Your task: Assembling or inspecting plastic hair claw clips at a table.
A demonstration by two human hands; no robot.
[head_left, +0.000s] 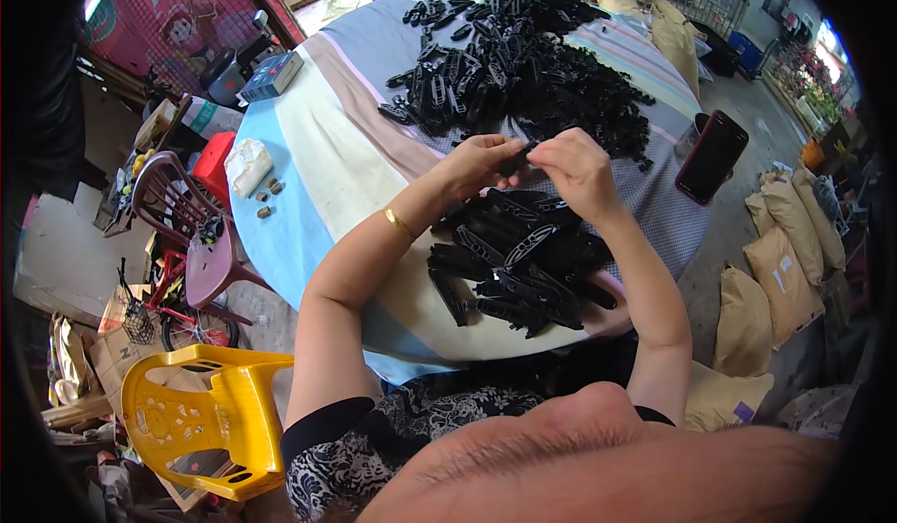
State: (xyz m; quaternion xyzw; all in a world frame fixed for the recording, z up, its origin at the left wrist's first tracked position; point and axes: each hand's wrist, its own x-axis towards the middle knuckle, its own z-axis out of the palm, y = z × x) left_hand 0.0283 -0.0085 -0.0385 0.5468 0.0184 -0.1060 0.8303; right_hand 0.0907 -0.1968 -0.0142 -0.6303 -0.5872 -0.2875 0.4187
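My left hand [478, 164] is closed on a small black plastic piece [513, 161], held between thumb and fingers above the table. At the piece's right end, the fingertips of my right hand [577, 170] are pinched together; what lies between them is too small to make out. Just below both hands is a heap of long black plastic parts [523, 275], some with openwork slots. Beyond them spreads a larger pile of black plastic pieces [505, 65], with smaller bits massed on its right side.
A striped cloth [360, 186] covers the round table. A phone [713, 157] leans at its right edge. On the left are a white bag [249, 167], a blue box [272, 76] and a red container [216, 166]. A yellow chair [234, 411] and stuffed sacks [783, 285] flank the table.
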